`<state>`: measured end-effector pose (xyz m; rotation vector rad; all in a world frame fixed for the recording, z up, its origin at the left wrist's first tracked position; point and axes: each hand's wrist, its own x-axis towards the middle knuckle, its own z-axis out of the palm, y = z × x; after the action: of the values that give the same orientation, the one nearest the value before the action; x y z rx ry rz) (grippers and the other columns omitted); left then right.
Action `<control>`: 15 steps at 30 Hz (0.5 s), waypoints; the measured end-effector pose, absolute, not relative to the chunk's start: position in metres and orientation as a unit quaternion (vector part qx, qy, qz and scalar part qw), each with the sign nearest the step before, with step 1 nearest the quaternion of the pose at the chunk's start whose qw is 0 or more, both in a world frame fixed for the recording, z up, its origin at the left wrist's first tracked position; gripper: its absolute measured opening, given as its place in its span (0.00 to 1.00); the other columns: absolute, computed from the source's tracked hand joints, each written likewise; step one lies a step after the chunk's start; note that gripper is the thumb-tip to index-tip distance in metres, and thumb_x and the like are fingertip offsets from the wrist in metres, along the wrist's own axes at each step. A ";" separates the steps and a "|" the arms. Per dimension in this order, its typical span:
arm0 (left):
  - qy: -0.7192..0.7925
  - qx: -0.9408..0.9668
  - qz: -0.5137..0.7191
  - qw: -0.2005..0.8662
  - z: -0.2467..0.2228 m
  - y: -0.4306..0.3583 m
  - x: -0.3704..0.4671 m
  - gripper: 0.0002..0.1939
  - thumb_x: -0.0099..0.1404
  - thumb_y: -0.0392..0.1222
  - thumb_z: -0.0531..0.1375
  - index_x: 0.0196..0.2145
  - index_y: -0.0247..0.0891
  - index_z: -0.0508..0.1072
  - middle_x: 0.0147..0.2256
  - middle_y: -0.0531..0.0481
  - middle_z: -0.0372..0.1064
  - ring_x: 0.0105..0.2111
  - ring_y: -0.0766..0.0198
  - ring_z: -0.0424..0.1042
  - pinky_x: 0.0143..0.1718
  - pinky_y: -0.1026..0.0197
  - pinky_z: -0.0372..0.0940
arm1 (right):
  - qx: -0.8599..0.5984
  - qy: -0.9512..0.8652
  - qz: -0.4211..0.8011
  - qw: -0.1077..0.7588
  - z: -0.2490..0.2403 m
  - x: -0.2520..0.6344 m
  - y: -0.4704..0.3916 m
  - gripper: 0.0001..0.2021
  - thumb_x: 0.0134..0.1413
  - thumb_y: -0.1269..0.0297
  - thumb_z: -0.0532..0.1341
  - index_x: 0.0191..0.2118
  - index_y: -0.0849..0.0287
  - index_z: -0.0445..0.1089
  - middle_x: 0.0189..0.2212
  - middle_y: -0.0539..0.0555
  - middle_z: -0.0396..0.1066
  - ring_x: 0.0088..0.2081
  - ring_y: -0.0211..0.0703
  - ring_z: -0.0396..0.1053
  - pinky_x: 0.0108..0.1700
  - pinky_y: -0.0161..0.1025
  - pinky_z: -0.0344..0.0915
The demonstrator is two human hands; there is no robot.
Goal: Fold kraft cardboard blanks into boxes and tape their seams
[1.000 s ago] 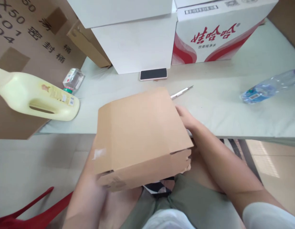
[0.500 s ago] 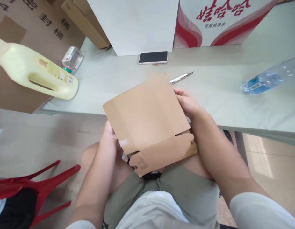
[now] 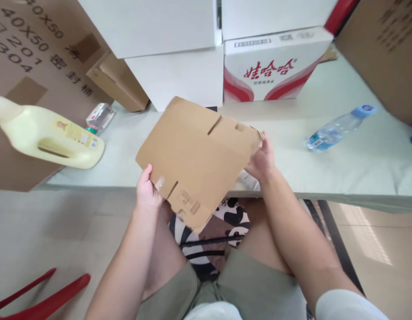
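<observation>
A flat brown cardboard box blank [image 3: 192,155], with slots and cut flaps, is held up tilted over my lap and the table's front edge. My left hand [image 3: 148,189] grips its left corner, thumb on top near a small shiny patch of tape [image 3: 159,183]. At the right end my right hand [image 3: 262,158] is closed on the flap edge, its fingers partly behind the cardboard. A printed mark shows on the lower flap. Most of a dark phone [image 3: 212,109] is hidden behind the sheet.
On the pale-covered table [image 3: 286,173], a water bottle [image 3: 339,129] lies at right. A large yellow jug [image 3: 49,135] and a small clear bottle [image 3: 101,118] are at left. White cartons [image 3: 179,75] and a red-and-white carton [image 3: 266,73] stand behind. Red stool legs [image 3: 55,298] show lower left.
The cardboard has been turned and tilted, so its slotted flaps now point right and toward me. My right hand has shifted to the flap end. The view has tipped up, showing more cartons.
</observation>
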<state>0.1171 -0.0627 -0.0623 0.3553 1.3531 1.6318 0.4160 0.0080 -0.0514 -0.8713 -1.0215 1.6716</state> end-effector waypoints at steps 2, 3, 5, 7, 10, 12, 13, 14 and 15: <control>0.533 0.165 0.694 0.455 -0.061 -0.043 0.125 0.11 0.64 0.46 0.60 0.42 0.40 0.77 0.42 0.46 0.80 0.45 0.56 0.80 0.50 0.54 0.75 | -0.329 -0.389 0.704 0.495 -0.051 0.419 0.003 0.35 0.41 0.22 0.54 0.34 0.53 0.69 0.26 0.52 0.71 0.28 0.44 0.72 0.29 0.40 0.69; 0.528 0.176 0.695 0.457 -0.061 -0.035 0.129 0.12 0.64 0.46 0.61 0.42 0.40 0.77 0.43 0.45 0.80 0.45 0.57 0.80 0.50 0.55 0.75 | -0.335 -0.381 0.705 0.496 -0.052 0.420 0.000 0.32 0.39 0.26 0.61 0.33 0.54 0.69 0.25 0.51 0.70 0.26 0.41 0.70 0.27 0.38 0.67; 0.514 0.211 0.686 0.469 -0.064 -0.021 0.135 0.14 0.63 0.50 0.61 0.43 0.41 0.76 0.46 0.45 0.79 0.46 0.57 0.79 0.51 0.55 0.74 | -0.378 -0.367 0.687 0.500 -0.054 0.420 -0.004 0.25 0.36 0.41 0.73 0.31 0.56 0.68 0.21 0.48 0.67 0.20 0.35 0.63 0.20 0.33 0.59; 0.492 0.267 0.684 0.468 -0.070 -0.011 0.138 0.20 0.64 0.58 0.57 0.42 0.41 0.76 0.47 0.43 0.78 0.49 0.54 0.78 0.52 0.52 0.73 | -0.414 -0.341 0.665 0.519 -0.055 0.421 -0.007 0.22 0.34 0.53 0.76 0.29 0.58 0.67 0.18 0.45 0.64 0.16 0.29 0.55 0.16 0.30 0.49; 0.532 0.382 0.644 0.397 -0.086 -0.006 0.138 0.33 0.65 0.68 0.45 0.41 0.39 0.76 0.46 0.37 0.78 0.52 0.47 0.76 0.55 0.43 0.70 | -0.424 -0.301 0.633 0.574 -0.048 0.425 -0.009 0.21 0.33 0.54 0.74 0.29 0.57 0.64 0.17 0.41 0.60 0.15 0.25 0.47 0.13 0.27 0.42; 0.602 0.510 0.527 0.317 -0.097 -0.010 0.138 0.30 0.65 0.64 0.48 0.42 0.37 0.77 0.48 0.36 0.78 0.53 0.44 0.75 0.59 0.39 0.66 | -0.423 -0.257 0.596 0.633 -0.035 0.430 -0.013 0.21 0.33 0.56 0.74 0.29 0.57 0.63 0.17 0.39 0.59 0.14 0.24 0.47 0.12 0.26 0.44; 0.619 0.584 0.450 0.269 -0.101 -0.014 0.140 0.26 0.65 0.60 0.52 0.43 0.37 0.77 0.50 0.36 0.77 0.55 0.44 0.74 0.61 0.39 0.64 | -0.422 -0.231 0.570 0.666 -0.026 0.434 -0.016 0.20 0.33 0.58 0.74 0.30 0.56 0.64 0.18 0.39 0.60 0.14 0.24 0.48 0.12 0.25 0.46; 0.621 0.651 0.376 0.221 -0.103 -0.019 0.143 0.23 0.64 0.55 0.54 0.44 0.36 0.78 0.52 0.36 0.76 0.57 0.43 0.72 0.63 0.39 0.62 | -0.426 -0.206 0.538 0.698 -0.016 0.439 -0.019 0.19 0.35 0.60 0.74 0.30 0.56 0.64 0.19 0.39 0.61 0.14 0.24 0.50 0.12 0.25 0.49; 0.613 0.703 0.316 0.174 -0.105 -0.023 0.146 0.21 0.63 0.50 0.55 0.45 0.36 0.78 0.53 0.36 0.76 0.59 0.43 0.71 0.64 0.40 0.61 | -0.434 -0.187 0.500 0.725 -0.006 0.446 -0.022 0.16 0.38 0.62 0.72 0.31 0.56 0.65 0.20 0.40 0.63 0.15 0.25 0.53 0.13 0.25 0.51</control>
<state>0.1456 -0.0230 -0.1051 1.9929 1.7373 0.8971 0.4458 -0.0217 -0.0058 -0.9582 -0.4127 1.1034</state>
